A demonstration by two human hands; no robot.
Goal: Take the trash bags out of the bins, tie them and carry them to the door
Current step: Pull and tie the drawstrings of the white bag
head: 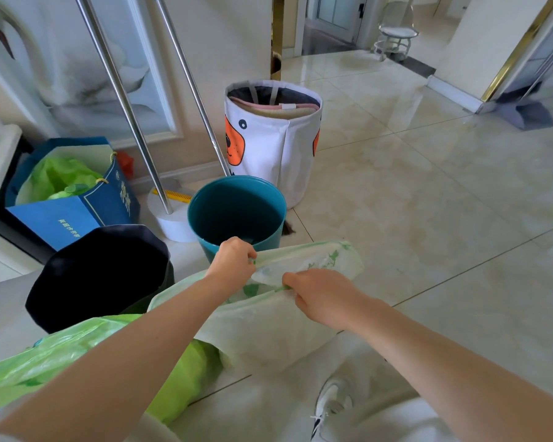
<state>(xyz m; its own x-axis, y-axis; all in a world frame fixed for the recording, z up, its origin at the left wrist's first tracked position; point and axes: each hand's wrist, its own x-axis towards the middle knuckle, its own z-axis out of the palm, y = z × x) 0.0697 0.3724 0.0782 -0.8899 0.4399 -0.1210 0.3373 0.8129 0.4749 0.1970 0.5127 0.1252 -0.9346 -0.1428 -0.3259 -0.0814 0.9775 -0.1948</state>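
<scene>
**Trash bag pinched at the mouth, w/ both hands**

Trash bag [268, 327], pale & see-through w/ green print, is up off the floor in front of us, just this side of the teal bin [237, 208]. We hold it at the top edge: our left hand [232, 261] is closed into a fist on one bit of the rim, fingers curled in tight, and our right hand [320, 296] pinches the green edge strip opposite, thumb & forefinger closed on the plastic. Between the 2 hands the mouth of the bag is pulled flat, and the body of it hangs down toward our legs.

Teal bin stands upright on the tile floor [428, 202] w/ no liner in it; we see its bare inside. Left of it is a black bin [99, 272], dark inside, touching or nearly touching the bag we hold; can't tell which. A bright green bag [61, 352] lies under our left forearm, at the bottom left.

Behind the teal bin is a white fabric basket [272, 138] w/ an orange cartoon face, folded cloth inside. 2 metal poles [125, 100] lean up by the wall. Far left, a blue paper gift bag [77, 215] holds more green plastic. Bottom centre, one white shoe [329, 403] shows.
</scene>
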